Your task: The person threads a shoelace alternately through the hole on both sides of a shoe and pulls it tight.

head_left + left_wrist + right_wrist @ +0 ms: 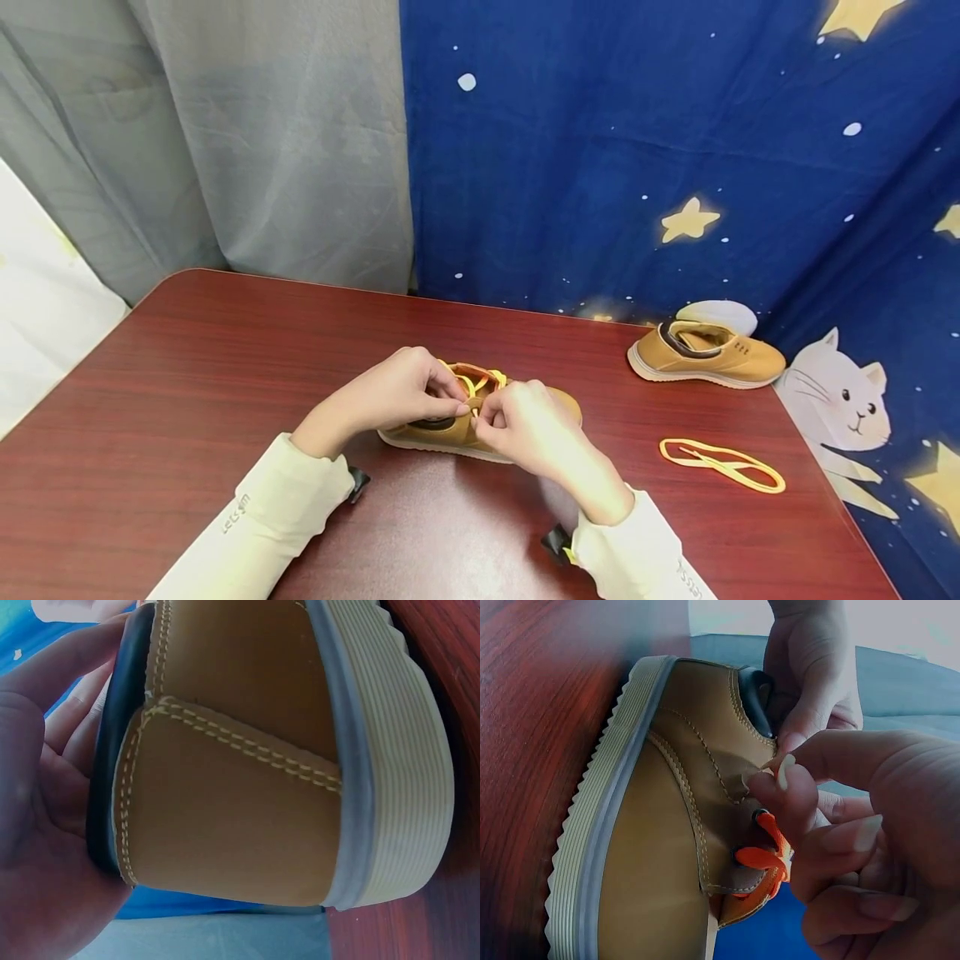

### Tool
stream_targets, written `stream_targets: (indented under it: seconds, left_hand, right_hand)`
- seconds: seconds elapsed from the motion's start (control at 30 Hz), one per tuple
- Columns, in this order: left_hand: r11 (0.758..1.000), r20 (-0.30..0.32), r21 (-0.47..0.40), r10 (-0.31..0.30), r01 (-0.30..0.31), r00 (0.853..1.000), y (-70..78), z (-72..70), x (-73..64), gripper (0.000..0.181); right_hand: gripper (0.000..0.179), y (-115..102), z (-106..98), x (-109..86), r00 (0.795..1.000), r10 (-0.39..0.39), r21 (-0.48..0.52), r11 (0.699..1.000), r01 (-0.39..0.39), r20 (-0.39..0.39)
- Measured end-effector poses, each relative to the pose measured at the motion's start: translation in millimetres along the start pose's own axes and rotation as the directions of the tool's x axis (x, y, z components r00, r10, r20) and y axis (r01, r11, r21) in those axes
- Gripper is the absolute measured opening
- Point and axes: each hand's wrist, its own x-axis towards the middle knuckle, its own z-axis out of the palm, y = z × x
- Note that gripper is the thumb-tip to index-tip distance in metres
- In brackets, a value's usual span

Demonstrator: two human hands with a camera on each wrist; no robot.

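A tan shoe [461,435] with a pale ridged sole stands on the table under both hands, its toe to the right. My left hand [397,390] grips the shoe's opening near the top eyelets, thumb on the near side and fingers inside the dark collar [112,750]. Between thumb and forefinger, my right hand [536,425] pinches the pale tip of a shoelace [784,771] close to the top eyelet. The lace [759,857], yellow in the head view and orange in the right wrist view, runs through lower eyelets. Fingers partly hide the upper eyelets.
A second tan shoe [720,360], with no lace in its visible eyelets, stands at the table's back right. A looped yellow shoelace [723,467] lies in front of it. Grey and blue star-patterned curtains [570,167] hang behind the reddish-brown table [187,400].
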Motion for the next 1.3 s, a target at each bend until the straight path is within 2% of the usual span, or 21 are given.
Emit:
stream_targets:
  seconds: [0.13, 0.33, 0.5, 0.8, 1.17, 1.3]
  left_hand:
    - [1.0, -0.002, 0.005, 0.009, -0.009, 1.0, -0.4, 0.1, -0.2, 0.005]
    - [1.0, -0.012, 0.022, 0.007, -0.006, 1.0, -1.2, -0.2, -0.5, 0.006]
    - [1.0, -0.012, 0.031, 0.0, 0.0, 1.0, -0.7, 0.0, 0.0, 0.006]
    - [0.999, -0.015, 0.033, 0.001, 0.0, 1.0, -2.0, 0.7, 0.1, 0.006]
    - [0.999, -0.022, 0.045, 0.005, -0.004, 1.0, -2.0, 1.3, 0.4, 0.006]
    - [0.999, -0.022, 0.045, 0.012, -0.011, 1.0, -2.4, 1.4, 0.4, 0.005]
  right_hand:
    - [0.022, -1, 0, -1.7, 1.0, -0.027, 0.016, 1.0, 0.027, 0.011]
    - [0.023, -6, 1, -6.2, 0.988, -0.083, 0.046, 0.996, 0.078, 0.127]
    - [0.026, -12, 4, -9.3, 0.975, -0.136, -0.004, 0.99, 0.139, 0.174]
    - [0.031, -23, 10, -13.9, 0.947, -0.166, -0.094, 0.976, 0.198, 0.277]
    - [0.031, -38, 18, -23.4, 0.901, -0.289, -0.153, 0.924, 0.351, 0.323]
    - [0.032, -44, 21, -27.5, 0.876, -0.332, -0.188, 0.891, 0.413, 0.349]
